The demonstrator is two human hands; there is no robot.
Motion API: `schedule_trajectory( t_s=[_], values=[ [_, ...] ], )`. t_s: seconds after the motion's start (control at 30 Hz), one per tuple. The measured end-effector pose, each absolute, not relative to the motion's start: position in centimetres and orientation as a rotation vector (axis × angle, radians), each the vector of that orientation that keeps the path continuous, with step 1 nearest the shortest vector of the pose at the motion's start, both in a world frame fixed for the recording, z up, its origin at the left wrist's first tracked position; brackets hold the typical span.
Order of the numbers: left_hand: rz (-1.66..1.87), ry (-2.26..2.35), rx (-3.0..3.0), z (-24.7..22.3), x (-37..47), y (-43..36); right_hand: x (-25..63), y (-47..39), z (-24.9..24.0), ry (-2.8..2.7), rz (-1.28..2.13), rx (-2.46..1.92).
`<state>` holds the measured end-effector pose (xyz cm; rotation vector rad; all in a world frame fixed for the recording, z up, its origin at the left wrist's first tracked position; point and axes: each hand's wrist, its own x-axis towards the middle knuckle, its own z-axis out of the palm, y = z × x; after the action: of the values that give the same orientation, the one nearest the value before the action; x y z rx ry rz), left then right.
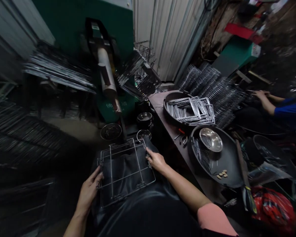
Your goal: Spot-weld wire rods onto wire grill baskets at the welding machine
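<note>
A rectangular wire frame (125,178) with crossing rods lies over my dark-clothed lap. My left hand (90,187) grips its left edge, fingers closed round the wire. At the upper right edge, my right hand (156,160) holds the same frame between thumb and fingers. Just beyond the frame are small metal bowls (144,117) and a dark round dish (111,131), below the rod of a green machine (118,107).
To the right, a bench (162,102) bears a round tray (171,120) of wire rectangles and a black pan (230,158) with a steel bowl (211,139). Stacked wire racks (59,70) stand at the left. Another person's hands (263,98) are at the far right.
</note>
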<state>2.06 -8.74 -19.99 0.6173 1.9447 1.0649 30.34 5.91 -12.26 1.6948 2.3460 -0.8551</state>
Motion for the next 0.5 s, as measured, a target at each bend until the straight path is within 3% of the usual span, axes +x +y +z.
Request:
schedule_trajectory(
  t_s=[0.5],
  values=[
    [1.100,1.830,0.557,-18.5,1.8,-9.4,30.7,5.8,-12.5,2.295,-1.005,1.711]
  ],
)
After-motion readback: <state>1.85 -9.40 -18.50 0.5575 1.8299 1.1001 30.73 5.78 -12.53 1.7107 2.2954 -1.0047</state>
